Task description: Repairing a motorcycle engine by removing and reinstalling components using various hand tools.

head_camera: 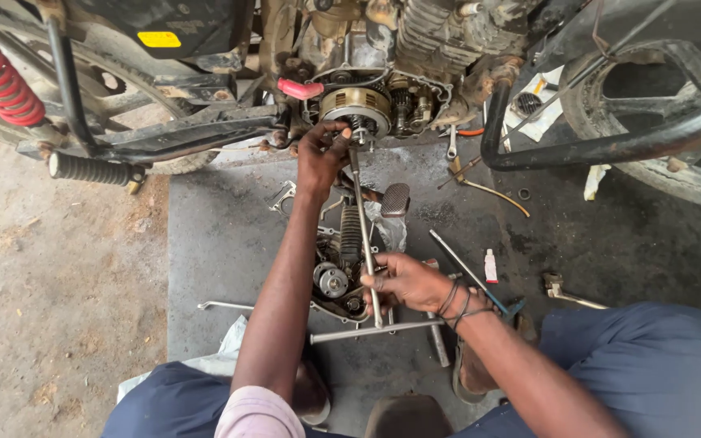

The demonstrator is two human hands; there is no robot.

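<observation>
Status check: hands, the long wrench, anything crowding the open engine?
Left hand steadies long steel T-handle wrench at exposed round clutch. Right hand grips its shaft. Removed grey engine cover lies beneath.

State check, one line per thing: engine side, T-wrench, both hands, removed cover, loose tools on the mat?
engine clutch side: cover off, clutch and gears exposed
T-handle wrench: socket end seated at the clutch, crossbar low
left hand: gripping the wrench tip at the clutch
right hand: closed on the wrench shaft
removed cover: lying on the mat
mat: dark, wet-looking
small tube: capped, lying flat
</observation>
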